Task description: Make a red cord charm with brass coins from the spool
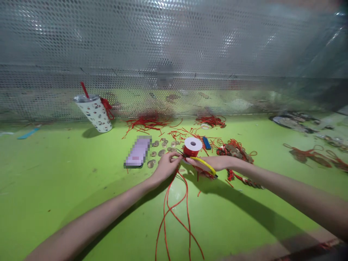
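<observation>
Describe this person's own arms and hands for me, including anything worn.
The left forearm and right forearm are bare, tapering toward the wrists, with no sleeves in view. No gloves cover the left hand or right hand, and no watch or bracelet shows. Rings are too small to tell.

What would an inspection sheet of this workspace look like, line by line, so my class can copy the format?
Surface: green table, with some small marks.
Things in use: red cord hanging in long strands below the hands; yellow-handled tool; spool just beyond the hands; loose coins.
Clutter: red scraps toward the back; phone left of the coins; blue object beside the spool.
Left hand: appears to pinch the cord.
Right hand: holds the tool, its tip near the left fingertips.
Cables: nothing seen.
Surroundings: shiny dotted sheet behind the table; cup with a red straw near it.
</observation>
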`<state>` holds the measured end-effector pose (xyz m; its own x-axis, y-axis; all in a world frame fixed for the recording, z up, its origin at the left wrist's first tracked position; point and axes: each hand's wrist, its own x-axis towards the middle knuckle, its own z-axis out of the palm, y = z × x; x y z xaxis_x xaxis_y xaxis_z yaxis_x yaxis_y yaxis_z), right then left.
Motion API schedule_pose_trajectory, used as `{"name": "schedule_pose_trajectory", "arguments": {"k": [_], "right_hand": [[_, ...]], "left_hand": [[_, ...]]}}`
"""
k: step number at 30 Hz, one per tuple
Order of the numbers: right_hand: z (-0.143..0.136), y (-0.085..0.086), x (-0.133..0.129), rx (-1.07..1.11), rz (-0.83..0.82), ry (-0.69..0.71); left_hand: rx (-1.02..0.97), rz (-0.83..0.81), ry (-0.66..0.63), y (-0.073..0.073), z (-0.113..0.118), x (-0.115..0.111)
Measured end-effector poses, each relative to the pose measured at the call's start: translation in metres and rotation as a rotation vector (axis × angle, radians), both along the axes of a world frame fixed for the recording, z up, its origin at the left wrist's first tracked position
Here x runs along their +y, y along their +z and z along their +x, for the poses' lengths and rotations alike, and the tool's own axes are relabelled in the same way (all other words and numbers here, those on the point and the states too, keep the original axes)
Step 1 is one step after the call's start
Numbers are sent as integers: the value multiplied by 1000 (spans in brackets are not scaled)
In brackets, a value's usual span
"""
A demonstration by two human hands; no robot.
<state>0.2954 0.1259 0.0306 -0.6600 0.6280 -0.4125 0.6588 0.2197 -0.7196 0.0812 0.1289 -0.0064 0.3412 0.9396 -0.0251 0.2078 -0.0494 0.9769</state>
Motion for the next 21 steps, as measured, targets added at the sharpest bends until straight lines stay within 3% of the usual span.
{"name": "schedule_pose_trajectory", "arguments": {"k": [3, 9, 21], "right_hand": [[6, -1, 2, 37, -123, 19], [8, -2, 0, 34, -150, -37], [-4, 14, -12, -33, -13, -107]], "left_hand": [[-17, -5, -2, 0, 1, 0], [-16, -22, -12, 0, 0, 0], [29, 30, -26, -3, 0, 0]]}}
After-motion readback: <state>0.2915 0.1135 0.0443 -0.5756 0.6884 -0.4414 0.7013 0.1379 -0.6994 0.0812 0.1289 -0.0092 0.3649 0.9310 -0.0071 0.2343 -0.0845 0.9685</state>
